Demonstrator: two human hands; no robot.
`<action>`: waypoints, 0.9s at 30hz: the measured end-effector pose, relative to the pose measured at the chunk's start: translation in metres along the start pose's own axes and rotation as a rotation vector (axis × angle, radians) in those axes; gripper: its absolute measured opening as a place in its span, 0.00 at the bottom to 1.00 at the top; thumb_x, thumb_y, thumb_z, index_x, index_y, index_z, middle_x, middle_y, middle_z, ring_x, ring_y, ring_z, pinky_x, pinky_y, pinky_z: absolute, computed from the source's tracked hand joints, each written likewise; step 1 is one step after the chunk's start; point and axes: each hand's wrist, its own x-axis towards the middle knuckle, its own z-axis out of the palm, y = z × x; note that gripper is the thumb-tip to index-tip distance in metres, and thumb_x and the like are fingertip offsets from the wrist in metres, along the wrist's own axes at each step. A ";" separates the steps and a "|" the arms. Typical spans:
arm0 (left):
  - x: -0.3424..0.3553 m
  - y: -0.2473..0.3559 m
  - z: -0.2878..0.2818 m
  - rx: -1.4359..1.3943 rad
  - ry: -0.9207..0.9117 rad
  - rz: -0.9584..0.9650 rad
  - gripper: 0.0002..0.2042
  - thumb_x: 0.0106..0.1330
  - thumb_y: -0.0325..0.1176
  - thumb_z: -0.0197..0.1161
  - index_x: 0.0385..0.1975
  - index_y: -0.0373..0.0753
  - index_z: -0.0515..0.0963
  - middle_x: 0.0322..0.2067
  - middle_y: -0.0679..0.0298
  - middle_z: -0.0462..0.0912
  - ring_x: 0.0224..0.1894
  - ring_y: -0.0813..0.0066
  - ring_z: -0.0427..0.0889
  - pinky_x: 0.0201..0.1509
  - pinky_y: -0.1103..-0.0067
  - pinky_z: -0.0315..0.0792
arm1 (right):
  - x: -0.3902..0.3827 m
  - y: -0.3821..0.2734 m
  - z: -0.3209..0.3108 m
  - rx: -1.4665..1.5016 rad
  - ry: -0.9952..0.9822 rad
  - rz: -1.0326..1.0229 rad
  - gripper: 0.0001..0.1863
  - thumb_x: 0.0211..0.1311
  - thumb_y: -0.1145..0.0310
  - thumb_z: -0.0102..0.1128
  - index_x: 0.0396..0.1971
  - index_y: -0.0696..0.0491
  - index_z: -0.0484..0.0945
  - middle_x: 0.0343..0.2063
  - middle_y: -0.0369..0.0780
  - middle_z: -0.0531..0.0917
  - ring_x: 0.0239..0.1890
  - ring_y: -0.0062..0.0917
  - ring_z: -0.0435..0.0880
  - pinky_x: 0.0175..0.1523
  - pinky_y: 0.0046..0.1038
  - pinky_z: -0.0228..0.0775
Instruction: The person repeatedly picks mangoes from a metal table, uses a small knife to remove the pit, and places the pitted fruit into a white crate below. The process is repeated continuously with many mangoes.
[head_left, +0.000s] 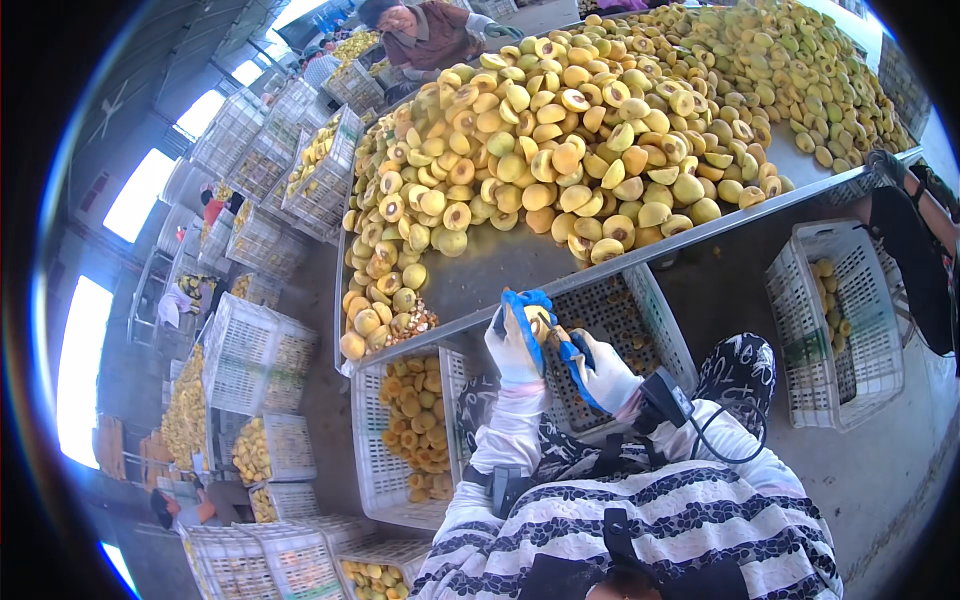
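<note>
My left hand (513,343), in a white and blue glove, holds a yellow halved fruit (537,321) upright above the table's front edge. My right hand (601,369), gloved alike, grips a small tool (560,338) against the fruit; its tip is hidden. Beyond them, a large heap of halved yellow fruit (540,140) covers much of the metal table (480,275), with small brown pits (415,322) at its left corner. Below my hands sits a white crate (665,325) with some fruit pieces in it. Another crate (380,460) to the left holds orange-yellow halves.
A further crate (845,385) with some fruit stands at right, near another person's dark-clothed leg (900,270). A co-worker (420,40) works across the table. Stacked crates (260,355) of fruit line the left, with other people (200,505) among them.
</note>
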 end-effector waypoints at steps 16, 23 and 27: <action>-0.014 0.010 0.012 0.118 -0.206 -0.331 0.25 0.75 0.50 0.48 0.31 0.31 0.79 0.23 0.57 0.81 0.22 0.72 0.79 0.27 0.79 0.74 | -0.006 0.015 -0.036 0.529 -0.506 0.424 0.28 0.69 0.41 0.46 0.42 0.53 0.78 0.22 0.29 0.76 0.19 0.12 0.68 0.23 0.18 0.55; -0.014 -0.018 0.003 0.294 -0.055 -0.280 0.21 0.72 0.49 0.54 0.37 0.32 0.79 0.26 0.60 0.81 0.23 0.73 0.80 0.29 0.79 0.76 | -0.018 0.055 -0.009 1.929 -0.948 0.745 0.21 0.72 0.49 0.48 0.40 0.56 0.73 0.17 0.33 0.68 0.12 0.12 0.63 0.13 0.16 0.55; -0.017 -0.042 -0.025 -0.319 -0.057 -0.588 0.19 0.72 0.48 0.54 0.36 0.35 0.76 0.30 0.58 0.82 0.30 0.66 0.81 0.35 0.74 0.78 | -0.027 0.088 0.005 2.083 -0.931 0.640 0.23 0.72 0.49 0.46 0.43 0.57 0.70 0.18 0.33 0.69 0.11 0.11 0.64 0.14 0.15 0.56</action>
